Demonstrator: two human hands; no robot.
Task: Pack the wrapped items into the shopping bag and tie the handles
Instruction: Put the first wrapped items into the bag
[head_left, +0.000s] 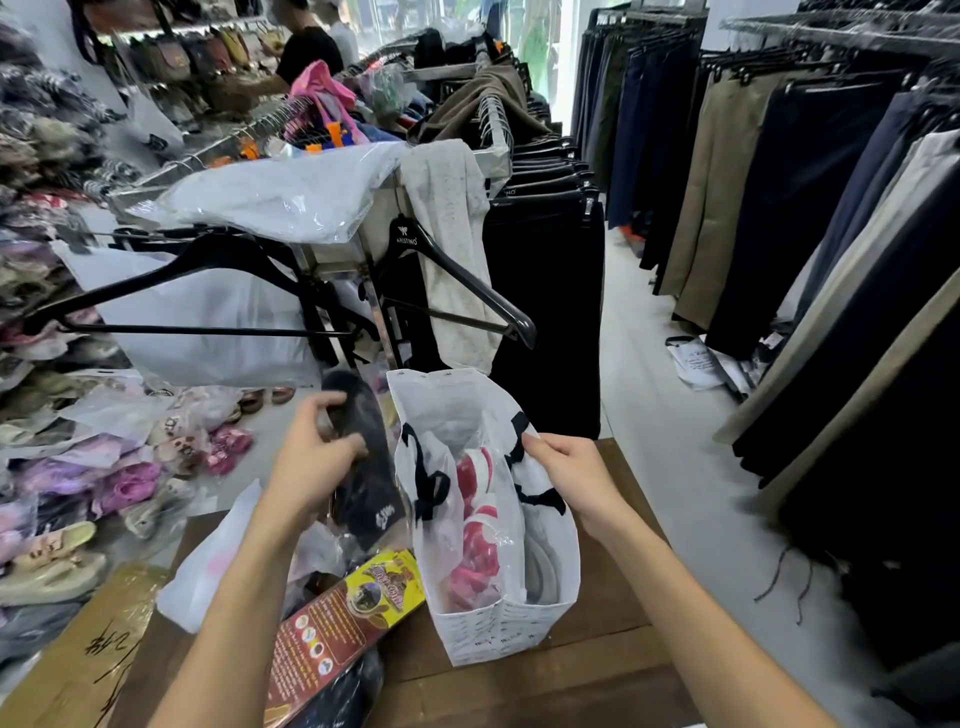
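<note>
A white shopping bag (524, 621) with black ribbon handles (428, 483) stands open on a dark wooden table (613, 603). Inside it lie a plastic-wrapped red and white item (475, 525) and a pale grey item (540, 571). My right hand (569, 475) pinches the bag's right rim and holds it open. My left hand (317, 457) grips a black wrapped item (366, 483) in clear plastic, lifted just left of the bag's mouth. A yellow and red flat packet (343, 618) lies on the table below it.
A clothes rack with black hangers (457, 280) and a white plastic bag (208, 317) stands close behind the table. Piles of wrapped slippers (124, 483) fill the left side. Trouser racks (779, 208) line the right aisle. A cardboard box (88, 644) sits lower left.
</note>
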